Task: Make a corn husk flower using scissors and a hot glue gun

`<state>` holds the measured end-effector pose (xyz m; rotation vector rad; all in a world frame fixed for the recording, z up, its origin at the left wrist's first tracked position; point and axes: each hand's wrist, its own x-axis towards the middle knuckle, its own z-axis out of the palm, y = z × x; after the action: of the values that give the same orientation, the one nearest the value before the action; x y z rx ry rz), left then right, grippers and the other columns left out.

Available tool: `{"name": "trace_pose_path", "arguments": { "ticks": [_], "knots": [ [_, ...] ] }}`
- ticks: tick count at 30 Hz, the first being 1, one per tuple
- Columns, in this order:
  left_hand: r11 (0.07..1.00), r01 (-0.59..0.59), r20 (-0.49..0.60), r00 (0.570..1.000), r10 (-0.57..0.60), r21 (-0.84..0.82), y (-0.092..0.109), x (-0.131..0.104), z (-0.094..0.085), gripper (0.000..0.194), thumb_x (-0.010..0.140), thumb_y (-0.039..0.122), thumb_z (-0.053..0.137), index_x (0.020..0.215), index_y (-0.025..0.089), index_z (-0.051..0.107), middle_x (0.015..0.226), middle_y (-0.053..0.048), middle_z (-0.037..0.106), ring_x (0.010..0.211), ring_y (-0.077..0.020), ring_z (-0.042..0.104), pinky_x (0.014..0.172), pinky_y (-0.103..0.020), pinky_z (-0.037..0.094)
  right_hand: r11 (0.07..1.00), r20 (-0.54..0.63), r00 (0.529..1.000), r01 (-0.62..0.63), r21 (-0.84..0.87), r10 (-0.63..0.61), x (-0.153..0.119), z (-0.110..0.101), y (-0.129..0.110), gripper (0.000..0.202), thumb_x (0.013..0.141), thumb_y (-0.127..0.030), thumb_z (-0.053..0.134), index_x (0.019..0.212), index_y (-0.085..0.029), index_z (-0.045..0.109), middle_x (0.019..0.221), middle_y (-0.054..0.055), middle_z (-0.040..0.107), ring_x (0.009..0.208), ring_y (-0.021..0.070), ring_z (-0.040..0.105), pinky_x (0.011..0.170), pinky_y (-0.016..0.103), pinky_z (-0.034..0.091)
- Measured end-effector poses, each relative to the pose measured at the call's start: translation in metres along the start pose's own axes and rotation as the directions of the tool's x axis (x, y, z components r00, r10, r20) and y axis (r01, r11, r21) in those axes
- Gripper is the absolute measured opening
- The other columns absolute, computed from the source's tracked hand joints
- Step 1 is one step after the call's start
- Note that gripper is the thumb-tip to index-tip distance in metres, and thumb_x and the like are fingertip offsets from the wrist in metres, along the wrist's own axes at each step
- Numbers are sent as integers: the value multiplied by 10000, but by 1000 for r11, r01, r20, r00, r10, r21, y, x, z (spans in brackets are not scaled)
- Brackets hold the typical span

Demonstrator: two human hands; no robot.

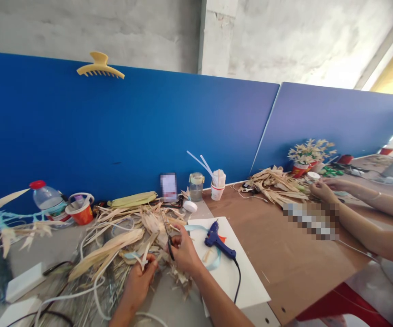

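Observation:
My left hand (141,278) is closed in a pinch on a small pale corn husk piece (145,258), whose pointed strips stick up past the fingertips. In my right hand (185,251) is a pair of dark-handled scissors (171,247), blades pointing up and away from me, apart from the husk piece. Dried corn husks (111,254) lie heaped around and beyond both hands. To the right of my right hand, a blue glue gun (218,240) rests on a white sheet (247,284), beside a loop of light blue ribbon (215,263).
White and black cables (96,290) cross the table at the left. A red-capped bottle (48,200), a red cup (81,211), a glass jar (196,187) and a cup with straws (217,190) stand along the blue partition (169,122). At right are a co-worker's hands (324,188).

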<state>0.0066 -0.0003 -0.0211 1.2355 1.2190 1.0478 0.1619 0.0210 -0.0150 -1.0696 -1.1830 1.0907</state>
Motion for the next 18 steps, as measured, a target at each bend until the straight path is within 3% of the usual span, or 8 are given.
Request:
{"name": "trace_pose_path", "arguments": {
  "ticks": [5, 11, 18],
  "knots": [
    [976, 31, -50, 998, -43, -216, 7, 0, 1, 467, 549, 560, 762, 672, 161, 552, 451, 84, 398, 387, -54, 255, 407, -221, 177, 986, 26, 994, -105, 129, 103, -1, 3, -3, 597, 630, -193, 597, 1180, -202, 365, 558, -111, 461, 466, 94, 391, 464, 200, 272],
    [916, 44, -160, 980, -117, -398, 12, 1, 3, 525, 462, 409, 851, 815, 168, 545, 543, 76, 530, 368, -28, 287, 378, -184, 182, 991, -19, 998, -58, 122, 61, -4, 11, 3, 560, 630, -178, 595, 1152, -194, 393, 561, -112, 442, 499, 97, 400, 488, 198, 268],
    [871, 69, -95, 987, -131, -486, 19, -2, -1, 439, 503, 406, 845, 745, 153, 580, 480, 111, 388, 365, -7, 217, 371, -168, 181, 991, -42, 998, -45, 127, 51, -6, 11, -2, 546, 630, -167, 596, 1144, -189, 412, 581, -105, 463, 514, 98, 419, 498, 200, 291]
  ]
}}
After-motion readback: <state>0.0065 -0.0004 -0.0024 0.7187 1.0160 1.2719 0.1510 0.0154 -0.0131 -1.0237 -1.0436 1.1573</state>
